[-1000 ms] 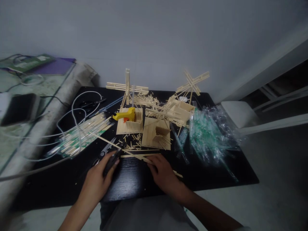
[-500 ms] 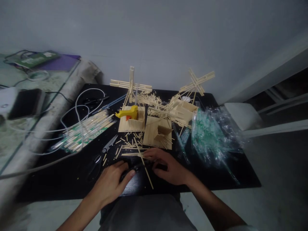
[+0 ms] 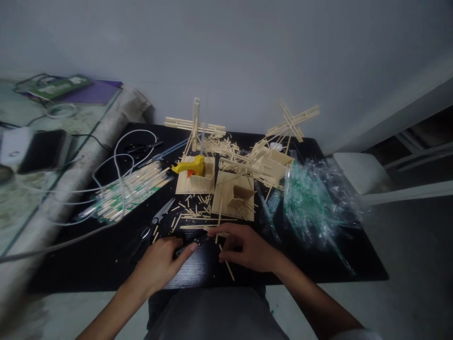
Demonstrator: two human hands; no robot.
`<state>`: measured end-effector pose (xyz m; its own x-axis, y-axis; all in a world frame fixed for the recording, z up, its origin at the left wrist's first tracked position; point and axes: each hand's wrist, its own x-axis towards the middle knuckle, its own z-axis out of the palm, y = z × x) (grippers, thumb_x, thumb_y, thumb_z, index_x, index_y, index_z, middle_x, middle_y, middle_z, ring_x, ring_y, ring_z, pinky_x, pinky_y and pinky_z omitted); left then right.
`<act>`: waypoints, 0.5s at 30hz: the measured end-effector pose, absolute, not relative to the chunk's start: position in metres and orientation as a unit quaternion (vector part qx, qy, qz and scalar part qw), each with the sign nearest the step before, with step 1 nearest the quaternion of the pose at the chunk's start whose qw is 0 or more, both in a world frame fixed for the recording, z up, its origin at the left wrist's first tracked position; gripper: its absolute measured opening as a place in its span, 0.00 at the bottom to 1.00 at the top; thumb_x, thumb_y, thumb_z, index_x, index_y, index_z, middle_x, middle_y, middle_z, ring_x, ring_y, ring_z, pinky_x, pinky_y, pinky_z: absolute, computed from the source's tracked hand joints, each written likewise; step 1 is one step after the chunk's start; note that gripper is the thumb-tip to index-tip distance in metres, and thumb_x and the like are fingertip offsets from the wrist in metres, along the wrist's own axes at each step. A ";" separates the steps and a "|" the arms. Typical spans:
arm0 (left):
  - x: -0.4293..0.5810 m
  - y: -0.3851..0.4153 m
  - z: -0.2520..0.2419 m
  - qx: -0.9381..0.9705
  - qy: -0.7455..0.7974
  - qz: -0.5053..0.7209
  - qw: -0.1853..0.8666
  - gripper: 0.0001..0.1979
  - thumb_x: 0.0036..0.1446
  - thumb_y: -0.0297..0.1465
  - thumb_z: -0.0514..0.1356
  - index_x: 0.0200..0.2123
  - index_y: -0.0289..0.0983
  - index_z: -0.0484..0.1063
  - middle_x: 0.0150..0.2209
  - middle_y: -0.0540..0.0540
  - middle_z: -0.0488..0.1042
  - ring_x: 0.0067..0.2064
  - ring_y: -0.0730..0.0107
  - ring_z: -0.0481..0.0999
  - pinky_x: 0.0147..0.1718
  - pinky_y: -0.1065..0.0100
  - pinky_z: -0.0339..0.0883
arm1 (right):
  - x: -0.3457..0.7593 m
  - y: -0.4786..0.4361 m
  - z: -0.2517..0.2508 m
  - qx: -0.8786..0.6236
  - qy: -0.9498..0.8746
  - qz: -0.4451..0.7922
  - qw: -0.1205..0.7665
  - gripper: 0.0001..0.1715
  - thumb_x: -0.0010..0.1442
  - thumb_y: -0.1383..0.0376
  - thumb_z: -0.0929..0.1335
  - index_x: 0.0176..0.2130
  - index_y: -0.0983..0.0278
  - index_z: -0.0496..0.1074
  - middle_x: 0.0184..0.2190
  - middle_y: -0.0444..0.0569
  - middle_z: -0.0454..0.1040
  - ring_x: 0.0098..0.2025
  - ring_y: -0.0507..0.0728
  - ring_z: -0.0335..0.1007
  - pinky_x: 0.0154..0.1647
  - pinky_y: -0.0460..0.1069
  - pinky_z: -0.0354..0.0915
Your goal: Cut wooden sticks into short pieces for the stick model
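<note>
My left hand (image 3: 164,259) is closed around a dark hand tool (image 3: 201,239), probably pliers or cutters, whose narrow end points right. My right hand (image 3: 247,248) hovers beside that end, index finger stretched out to it, thumb held apart below. One thin wooden stick (image 3: 219,212) passes by the right index finger. A shorter stick (image 3: 228,265) lies slanted under the right thumb. Ahead of the hands are loose stick pieces (image 3: 193,210) and a square stick-built base (image 3: 226,189) with a small box on it.
A yellow glue gun (image 3: 191,166) rests on another stick base (image 3: 182,184). Scissors (image 3: 163,211) and bagged sticks (image 3: 130,193) lie left, with white cable across them. Windmill-like stick crosses (image 3: 195,125) stand behind. Crumpled plastic wrapping (image 3: 314,198) covers the right side.
The long slanted stick between my hands now shows as two separate pieces at different angles. The tool's end and my right index fingertip have shifted slightly left.
</note>
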<state>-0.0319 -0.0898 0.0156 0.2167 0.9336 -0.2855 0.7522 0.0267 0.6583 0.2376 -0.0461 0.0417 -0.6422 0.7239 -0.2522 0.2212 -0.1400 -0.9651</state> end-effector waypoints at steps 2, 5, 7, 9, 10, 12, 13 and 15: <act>-0.034 -0.088 0.015 0.651 0.622 0.162 0.403 0.24 0.66 0.49 0.57 0.27 0.38 0.79 0.27 0.44 0.80 0.32 0.58 0.79 0.34 0.65 0.66 | 0.237 -0.046 0.043 -0.384 -0.628 0.647 0.201 0.29 0.58 0.71 0.74 0.58 0.58 0.75 0.48 0.47 0.80 0.35 0.51 0.79 0.38 0.46 0.73; -0.029 -0.088 0.014 0.579 0.631 0.271 0.439 0.22 0.62 0.50 0.62 0.32 0.37 0.82 0.30 0.45 0.81 0.33 0.60 0.78 0.34 0.67 0.68 | 0.234 -0.047 0.043 -0.378 -0.642 0.641 0.183 0.26 0.58 0.71 0.74 0.56 0.58 0.76 0.43 0.45 0.81 0.35 0.52 0.78 0.39 0.46 0.72; -0.021 -0.088 0.012 0.511 0.629 0.342 0.475 0.23 0.58 0.52 0.65 0.35 0.35 0.82 0.24 0.48 0.76 0.26 0.67 0.72 0.27 0.70 0.65 | 0.232 -0.048 0.041 -0.363 -0.657 0.644 0.147 0.22 0.58 0.71 0.75 0.51 0.59 0.78 0.40 0.44 0.81 0.35 0.52 0.78 0.38 0.45 0.71; -0.012 -0.086 0.010 0.434 0.622 0.379 0.531 0.28 0.53 0.54 0.67 0.39 0.33 0.82 0.17 0.54 0.66 0.19 0.74 0.62 0.20 0.72 0.56 | 0.228 -0.049 0.040 -0.342 -0.673 0.646 0.113 0.18 0.58 0.71 0.75 0.48 0.60 0.80 0.39 0.44 0.81 0.35 0.52 0.78 0.37 0.44 0.71; -0.007 -0.085 0.009 0.402 0.617 0.386 0.556 0.30 0.51 0.54 0.69 0.41 0.32 0.82 0.15 0.56 0.62 0.17 0.76 0.58 0.18 0.73 0.52 | 0.227 -0.050 0.040 -0.332 -0.680 0.646 0.098 0.18 0.58 0.72 0.75 0.48 0.59 0.80 0.38 0.44 0.81 0.35 0.52 0.78 0.38 0.44 0.71; -0.001 -0.083 0.005 0.361 0.607 0.396 0.587 0.33 0.47 0.55 0.71 0.44 0.31 0.81 0.14 0.59 0.58 0.15 0.78 0.54 0.15 0.74 0.48 | 0.225 -0.052 0.040 -0.317 -0.695 0.641 0.075 0.18 0.58 0.71 0.75 0.48 0.58 0.81 0.37 0.43 0.81 0.36 0.53 0.78 0.37 0.44 0.71; 0.002 -0.082 0.003 0.350 0.604 0.400 0.594 0.33 0.46 0.54 0.72 0.44 0.31 0.81 0.13 0.59 0.58 0.15 0.79 0.54 0.15 0.74 0.46 | 0.225 -0.053 0.040 -0.313 -0.702 0.636 0.068 0.18 0.59 0.71 0.75 0.49 0.58 0.81 0.35 0.43 0.80 0.36 0.53 0.78 0.37 0.44 0.70; 0.005 -0.081 -0.002 0.335 0.601 0.408 0.600 0.31 0.45 0.53 0.73 0.41 0.32 0.81 0.13 0.59 0.58 0.14 0.80 0.54 0.14 0.75 0.45 | 0.224 -0.054 0.040 -0.306 -0.712 0.630 0.058 0.18 0.59 0.72 0.75 0.49 0.57 0.81 0.34 0.43 0.80 0.36 0.53 0.78 0.37 0.44 0.70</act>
